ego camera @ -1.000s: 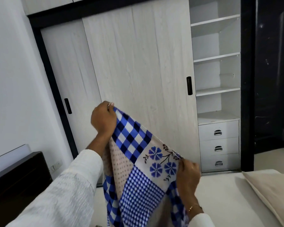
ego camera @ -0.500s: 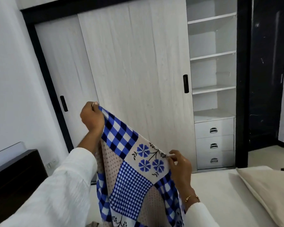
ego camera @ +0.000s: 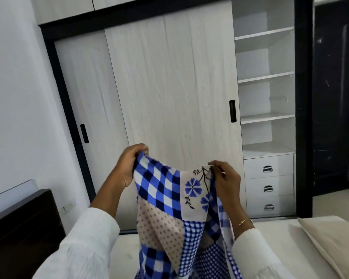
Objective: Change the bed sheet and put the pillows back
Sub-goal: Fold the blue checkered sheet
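A patchwork bed sheet [ego camera: 165, 206] in blue checks, beige dots and blue flowers hangs in front of me above the bed. My left hand [ego camera: 129, 166] grips its top edge on the left. My right hand [ego camera: 226, 180] pinches the same edge on the right, close to the left hand. The cloth sags between them and drops out of view at the bottom. A beige pillow [ego camera: 334, 244] lies at the lower right on the bare white mattress [ego camera: 270, 228].
A dark wooden headboard [ego camera: 22, 224] stands at the lower left against a white wall. Ahead is a wardrobe with pale sliding doors [ego camera: 173, 93], open shelves and three drawers [ego camera: 269, 186]. A dark doorway [ego camera: 334, 97] lies to the right.
My two hands have come closer together along the sheet's top edge. The left hand dropped lower and the right rose, so the edge is now about level and slack.
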